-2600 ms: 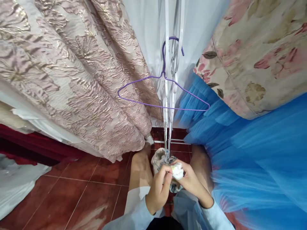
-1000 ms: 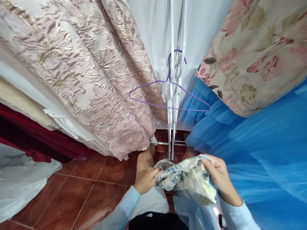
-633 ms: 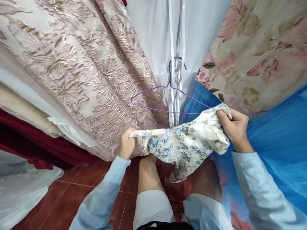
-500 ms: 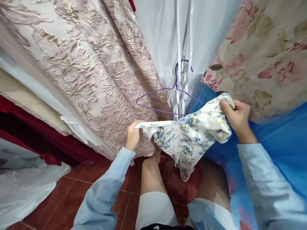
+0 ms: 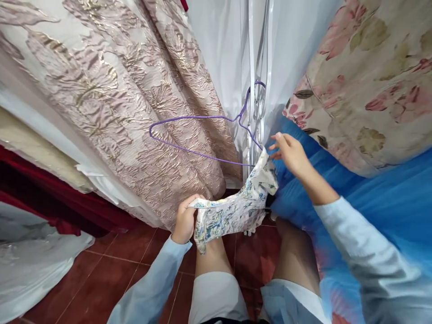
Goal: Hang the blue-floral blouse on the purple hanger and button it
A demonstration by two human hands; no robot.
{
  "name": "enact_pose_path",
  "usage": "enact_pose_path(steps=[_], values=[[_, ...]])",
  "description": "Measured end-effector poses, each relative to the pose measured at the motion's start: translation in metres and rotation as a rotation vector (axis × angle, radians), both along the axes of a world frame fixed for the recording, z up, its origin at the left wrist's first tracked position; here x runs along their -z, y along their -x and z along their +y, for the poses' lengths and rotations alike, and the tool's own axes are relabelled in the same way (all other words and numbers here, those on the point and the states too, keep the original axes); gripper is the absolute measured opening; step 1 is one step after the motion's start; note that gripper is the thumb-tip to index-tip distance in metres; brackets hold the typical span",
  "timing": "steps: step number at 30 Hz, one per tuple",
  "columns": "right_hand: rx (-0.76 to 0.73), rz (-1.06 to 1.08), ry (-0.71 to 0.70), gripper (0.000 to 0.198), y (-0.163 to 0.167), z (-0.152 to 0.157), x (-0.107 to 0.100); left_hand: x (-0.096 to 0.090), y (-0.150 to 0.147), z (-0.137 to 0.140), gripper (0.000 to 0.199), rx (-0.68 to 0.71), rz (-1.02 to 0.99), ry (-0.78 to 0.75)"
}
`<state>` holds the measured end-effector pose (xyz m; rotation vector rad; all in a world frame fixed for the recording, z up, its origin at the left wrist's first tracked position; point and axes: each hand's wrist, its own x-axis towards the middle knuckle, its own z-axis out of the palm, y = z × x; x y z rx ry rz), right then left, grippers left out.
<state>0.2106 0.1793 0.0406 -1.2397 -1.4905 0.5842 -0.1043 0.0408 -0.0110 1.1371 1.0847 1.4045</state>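
A purple clothes hanger (image 5: 199, 118) hangs by its hook from a white rack in the middle. Over its right arm droops a small white garment (image 5: 226, 217) with a blue and yellow floral print; the hanger's left arm is bare. My left hand (image 5: 186, 220) pinches the garment's left edge, below the bare arm of the hanger. Just beside the garment's right end, my right hand (image 5: 290, 152) has its fingers apart and holds nothing.
A pink and gold brocade cloth (image 5: 111, 99) hangs at the left, with dark red fabric (image 5: 33, 184) beyond it. White hanging straps (image 5: 251, 54) run down the centre. Floral cloth (image 5: 381, 85) and blue tulle (image 5: 381, 202) hang at the right. Red tiles (image 5: 124, 279) cover the floor.
My right hand has let go of the garment and moved left. The garment's right end now droops on the hanger, and the hanger has swung left and tilted. My left hand has lowered, still gripping.
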Motion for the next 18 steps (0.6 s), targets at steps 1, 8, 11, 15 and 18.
enact_pose_path(steps=[1,8,11,15,18], values=[[0.032,-0.043,-0.045,0.055,0.010,-0.014,0.004,-0.001,-0.002,-0.004,0.023,-0.001,-0.011,0.024],[0.133,-0.284,-0.261,0.045,0.040,-0.028,0.034,-0.015,-0.013,-0.019,0.025,0.018,-0.067,0.034],[0.144,-0.302,-0.314,0.027,0.034,-0.017,0.038,-0.022,-0.010,-0.024,0.024,0.033,-0.029,0.027],[0.132,-0.364,-0.363,0.023,0.025,-0.017,0.041,-0.034,0.005,-0.024,0.012,-0.018,0.188,-0.035],[0.084,-0.337,-0.346,0.028,0.013,-0.022,0.040,-0.045,0.029,-0.004,0.013,-0.094,0.515,-0.182]])
